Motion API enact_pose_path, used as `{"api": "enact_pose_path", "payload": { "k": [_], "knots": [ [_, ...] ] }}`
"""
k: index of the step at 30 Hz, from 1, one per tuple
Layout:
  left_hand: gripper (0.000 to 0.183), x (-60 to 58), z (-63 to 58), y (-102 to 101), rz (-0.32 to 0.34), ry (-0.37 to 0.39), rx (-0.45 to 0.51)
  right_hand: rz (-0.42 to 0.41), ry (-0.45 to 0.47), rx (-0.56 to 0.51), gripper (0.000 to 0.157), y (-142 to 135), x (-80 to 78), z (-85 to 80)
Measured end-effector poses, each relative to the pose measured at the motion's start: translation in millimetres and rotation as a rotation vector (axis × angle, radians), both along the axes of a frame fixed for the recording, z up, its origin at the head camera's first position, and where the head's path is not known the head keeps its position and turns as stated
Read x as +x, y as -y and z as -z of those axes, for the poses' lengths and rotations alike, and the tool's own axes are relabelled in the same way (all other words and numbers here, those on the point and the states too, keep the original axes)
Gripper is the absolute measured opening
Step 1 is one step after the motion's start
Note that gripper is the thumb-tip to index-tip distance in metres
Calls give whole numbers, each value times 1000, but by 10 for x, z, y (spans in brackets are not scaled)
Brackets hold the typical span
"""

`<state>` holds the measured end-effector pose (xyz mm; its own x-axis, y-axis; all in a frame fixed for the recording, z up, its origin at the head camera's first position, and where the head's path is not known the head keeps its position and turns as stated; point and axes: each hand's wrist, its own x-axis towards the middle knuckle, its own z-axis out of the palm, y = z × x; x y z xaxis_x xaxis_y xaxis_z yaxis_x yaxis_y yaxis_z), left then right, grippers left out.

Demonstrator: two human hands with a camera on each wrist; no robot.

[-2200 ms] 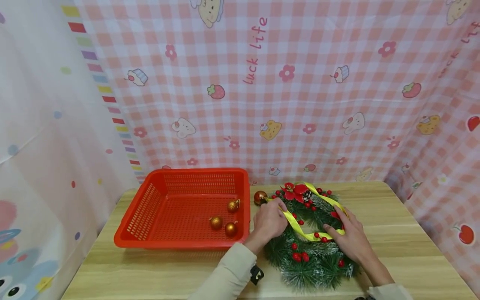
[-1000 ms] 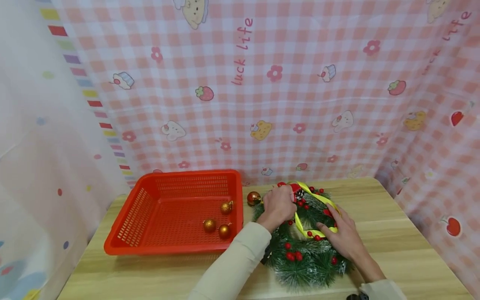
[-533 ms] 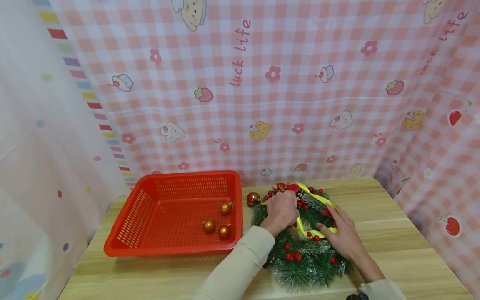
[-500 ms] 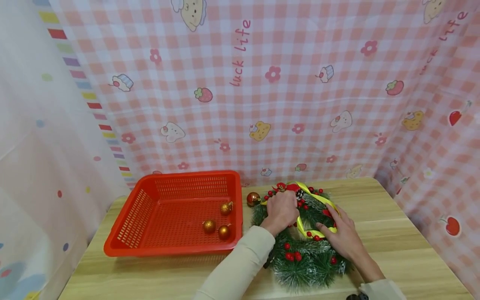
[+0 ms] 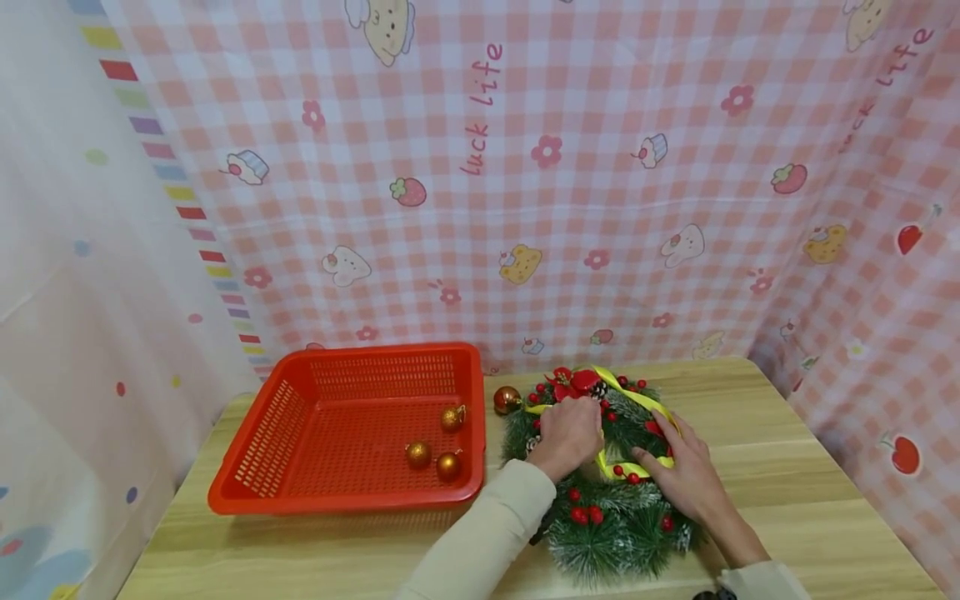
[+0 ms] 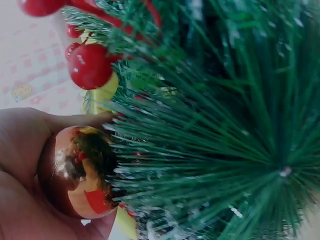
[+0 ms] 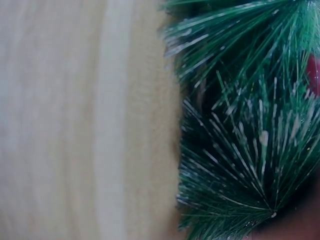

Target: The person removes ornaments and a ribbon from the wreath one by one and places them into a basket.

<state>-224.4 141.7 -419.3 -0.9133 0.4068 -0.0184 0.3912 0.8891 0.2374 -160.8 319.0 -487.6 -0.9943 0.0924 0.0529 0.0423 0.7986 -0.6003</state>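
A green pine wreath (image 5: 600,546) with red berries, red flowers and pinecones lies on the table, a yellow ribbon (image 5: 633,395) wound along it. Over its upper left part is my left hand (image 5: 570,433), knuckles up. The left wrist view shows a shiny gold bauble (image 6: 75,172) held between that hand's thumb and fingers, close against the pine needles; from the head it is hidden. My right hand (image 5: 690,471) grips the wreath's right side, thumb toward the central hole, fingers over the ribbon. Another shiny bauble (image 5: 507,400) sits left of the wreath at the ribbon's end.
A red plastic basket (image 5: 345,502) stands to the left on the wooden table (image 5: 795,500); three gold baubles (image 5: 418,454) lie in its right half. Behind the table hangs a pink checked curtain (image 5: 600,200), and more cloth hangs at both sides.
My left hand has moved right over the wreath, then slightly toward me, uncovering the red flower at the top. My right hand keeps its place on the wreath; the head view has shifted slightly.
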Motion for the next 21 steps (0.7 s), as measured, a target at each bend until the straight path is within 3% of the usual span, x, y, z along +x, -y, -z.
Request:
{"api": "enact_pose_path", "payload": {
  "k": [6,16,21],
  "knots": [
    [31,-11,9,134,29,89,78,-2,-3,4,82,1,4,2],
    [18,15,24,355,-3,176,421,-12,1,6,84,-12,5,-6],
    [12,19,37,441,11,182,506,-15,-1,3,84,-1,5,-9]
  ]
}}
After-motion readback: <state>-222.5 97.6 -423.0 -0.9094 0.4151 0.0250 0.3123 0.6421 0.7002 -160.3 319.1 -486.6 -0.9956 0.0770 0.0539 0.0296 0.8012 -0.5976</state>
